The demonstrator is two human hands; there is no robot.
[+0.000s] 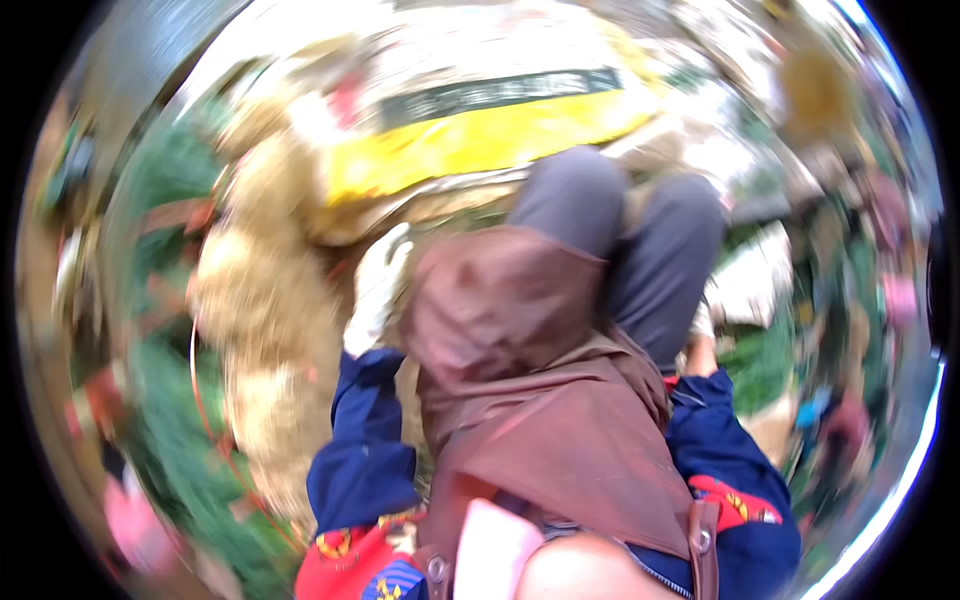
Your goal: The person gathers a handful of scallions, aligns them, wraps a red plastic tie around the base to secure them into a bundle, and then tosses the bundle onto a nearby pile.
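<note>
Head view shows two hands, two knees (575,190) and one straw row (265,285), bulging in at least three places. It lies left of the left hand (378,290), its long axis running away from the person, the far end beside one yellow-and-white sack (480,145). The straw looks tan, fibrous and lumpy, blurred. White-gloved, the left hand points forward, fingers extended close together; contact is unclear. Largely hidden beside a knee, the right hand (701,326) is near one white bag (755,280); I cannot tell its grip.
</note>
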